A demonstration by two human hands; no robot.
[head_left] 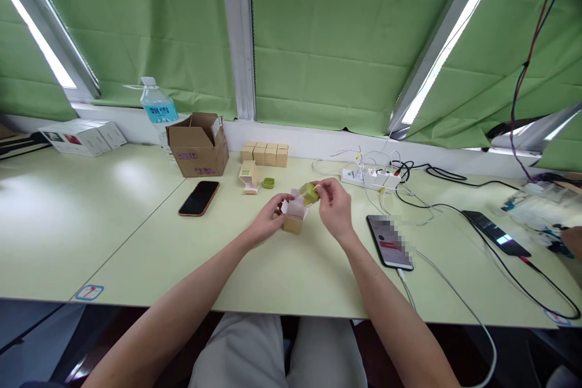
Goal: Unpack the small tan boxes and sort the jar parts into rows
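A small brown cardboard box stands on the table with its white inner flaps up. My left hand grips the flaps on the box's left side. Just above the opening, my right hand pinches a small green container with a clear part around it. Farther back lie a low green lid-like piece and an opened small carton. Behind them several closed small brown boxes form a row.
A larger open cardboard box and a water bottle stand at the back left, with a dark phone in front. To the right are a white power strip, a charging phone, another phone and loose cables.
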